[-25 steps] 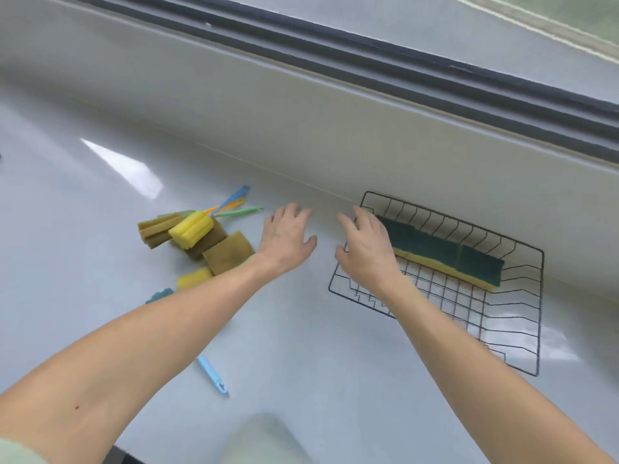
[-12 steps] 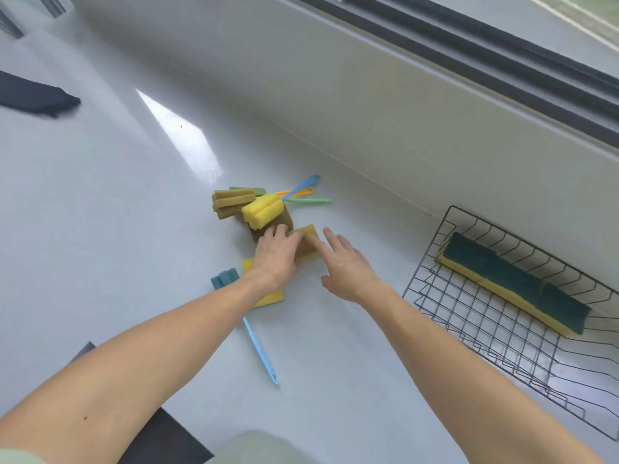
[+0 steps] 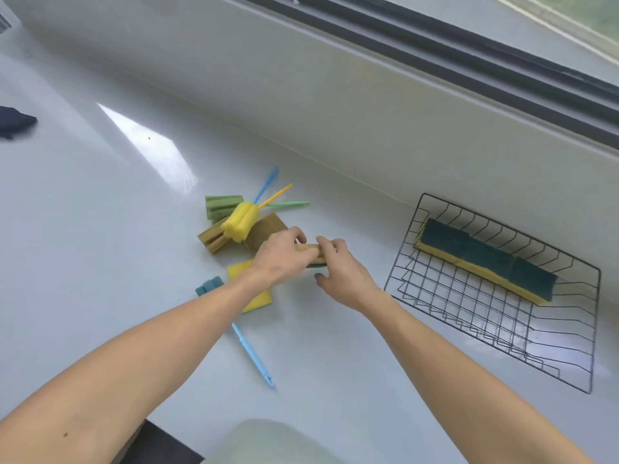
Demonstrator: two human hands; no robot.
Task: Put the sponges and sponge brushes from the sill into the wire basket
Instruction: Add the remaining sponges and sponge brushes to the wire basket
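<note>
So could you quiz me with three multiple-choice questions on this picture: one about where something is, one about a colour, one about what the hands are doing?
1. Where do the green-topped sponges lie?
A. in the wire basket
B. on the windowsill by the brushes
C. in the right hand

2. What colour is the handle of the brush lying nearest the viewer?
A. orange
B. light blue
C. black

3. What are the left hand and right hand doing?
A. resting flat, apart
B. both gripping the basket
C. both holding one brownish sponge

Answers: 1 A, they lie along the basket's far side. 2 B, its long handle is pale blue. 3 C, the sponge spans between both sets of fingers.
</note>
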